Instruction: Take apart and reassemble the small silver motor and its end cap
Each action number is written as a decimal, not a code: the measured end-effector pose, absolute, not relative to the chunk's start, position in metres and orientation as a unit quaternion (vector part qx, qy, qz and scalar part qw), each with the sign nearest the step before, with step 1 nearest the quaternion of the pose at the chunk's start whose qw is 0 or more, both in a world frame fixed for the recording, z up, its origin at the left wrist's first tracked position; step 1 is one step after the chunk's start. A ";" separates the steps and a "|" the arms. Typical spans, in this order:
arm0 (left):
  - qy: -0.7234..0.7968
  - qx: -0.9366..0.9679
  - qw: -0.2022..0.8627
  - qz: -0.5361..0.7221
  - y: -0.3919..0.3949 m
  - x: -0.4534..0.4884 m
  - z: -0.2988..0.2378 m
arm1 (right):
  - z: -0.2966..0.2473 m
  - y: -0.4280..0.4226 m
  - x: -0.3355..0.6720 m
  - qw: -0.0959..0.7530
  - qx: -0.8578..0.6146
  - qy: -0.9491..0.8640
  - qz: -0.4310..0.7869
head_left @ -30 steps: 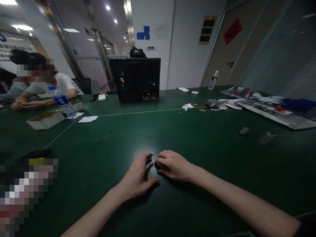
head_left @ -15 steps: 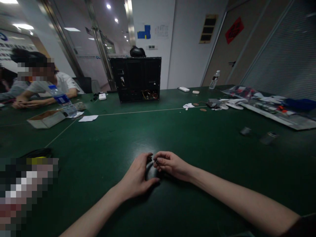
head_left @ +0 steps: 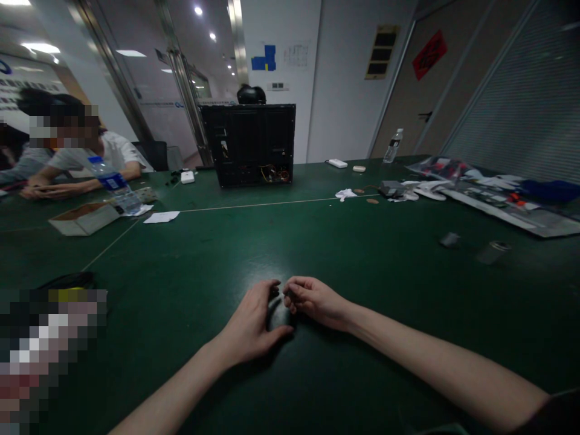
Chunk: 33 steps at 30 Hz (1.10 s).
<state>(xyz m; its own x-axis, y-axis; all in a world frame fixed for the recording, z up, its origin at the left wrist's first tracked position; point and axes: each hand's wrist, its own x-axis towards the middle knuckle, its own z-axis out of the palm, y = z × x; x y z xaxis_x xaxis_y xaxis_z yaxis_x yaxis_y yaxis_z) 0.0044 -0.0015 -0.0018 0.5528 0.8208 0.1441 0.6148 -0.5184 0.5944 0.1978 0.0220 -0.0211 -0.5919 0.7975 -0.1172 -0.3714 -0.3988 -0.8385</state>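
Low over the green table [head_left: 217, 254], my left hand [head_left: 256, 323] is open, its fingers curved and its thumb held apart. My right hand [head_left: 312, 300] faces it just to the right, with a narrow gap between the fingertips of the two. Thumb and fingers of the right hand are pinched together. Whatever is in that pinch, if anything, is too small and dark to make out.
At the back stands a black open-backed panel [head_left: 254, 145] with wires. Left are a shallow box [head_left: 86, 220], a tilted water bottle [head_left: 113, 184] and a seated person [head_left: 118, 151]. Two small grey cylinders [head_left: 450, 240] and a cluttered board [head_left: 544, 223] lie on the right.
The right hand's thumb and fingertips have shifted slightly in their pinch. My left hand stays practically where it was.
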 end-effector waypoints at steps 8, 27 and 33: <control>0.424 0.843 0.249 0.219 -0.001 0.004 -0.005 | -0.025 0.023 0.198 0.369 -0.262 -0.411 0.791; 0.420 0.850 0.234 0.215 -0.001 0.003 -0.004 | -0.025 0.022 0.199 0.377 -0.241 -0.398 0.801; 0.419 0.850 0.234 0.216 -0.001 0.003 -0.006 | -0.025 0.022 0.198 0.377 -0.246 -0.391 0.803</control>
<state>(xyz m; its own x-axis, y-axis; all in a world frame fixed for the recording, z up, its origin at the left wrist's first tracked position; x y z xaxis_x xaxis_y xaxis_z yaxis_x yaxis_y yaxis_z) 0.0028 -0.0007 -0.0055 0.5550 0.8140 0.1717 0.6114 -0.5390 0.5793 0.1977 0.0216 -0.0246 -0.5945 0.7979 -0.0998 -0.4138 -0.4100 -0.8128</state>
